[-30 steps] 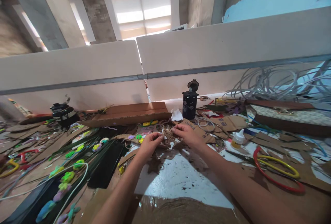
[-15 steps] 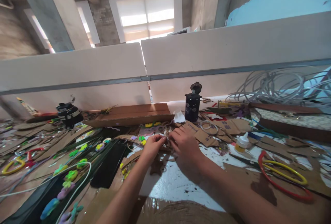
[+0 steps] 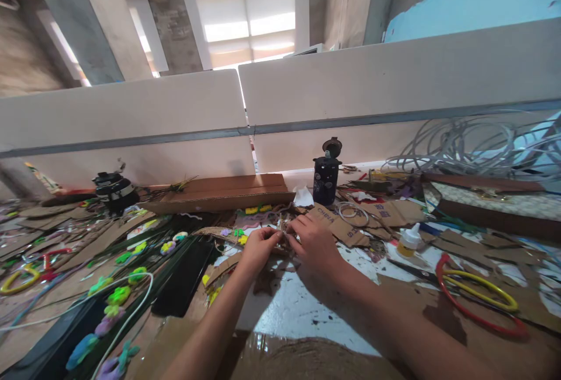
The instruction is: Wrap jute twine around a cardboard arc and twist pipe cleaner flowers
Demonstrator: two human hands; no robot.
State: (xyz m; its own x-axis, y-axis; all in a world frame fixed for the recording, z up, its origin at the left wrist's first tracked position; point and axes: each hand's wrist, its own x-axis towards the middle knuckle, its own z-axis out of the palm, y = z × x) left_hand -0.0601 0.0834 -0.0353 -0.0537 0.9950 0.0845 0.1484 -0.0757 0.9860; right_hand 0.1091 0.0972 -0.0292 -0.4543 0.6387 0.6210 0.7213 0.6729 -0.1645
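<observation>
My left hand (image 3: 258,247) and my right hand (image 3: 314,245) meet over the middle of a cluttered table (image 3: 298,310). The fingers of both are pinched together on a small tangle of brown twine (image 3: 284,230) between them. The right hand's back hides most of the tangle. Brown cardboard scraps (image 3: 267,277) lie right under the hands. A mound of brown jute (image 3: 315,359) sits at the table's near edge, between my forearms.
A dark bottle (image 3: 325,178) with its cap flipped up stands behind the hands, beside a long cardboard box (image 3: 219,192). Red and yellow rings (image 3: 477,298) and a small glue bottle (image 3: 409,239) lie to the right. Left are green stems with coloured flowers (image 3: 118,295). White partition panels (image 3: 350,93) close the back.
My right hand has slid left and closed in on the left hand, covering the twine tangle that showed between them a second ago. The view has shifted slightly.
</observation>
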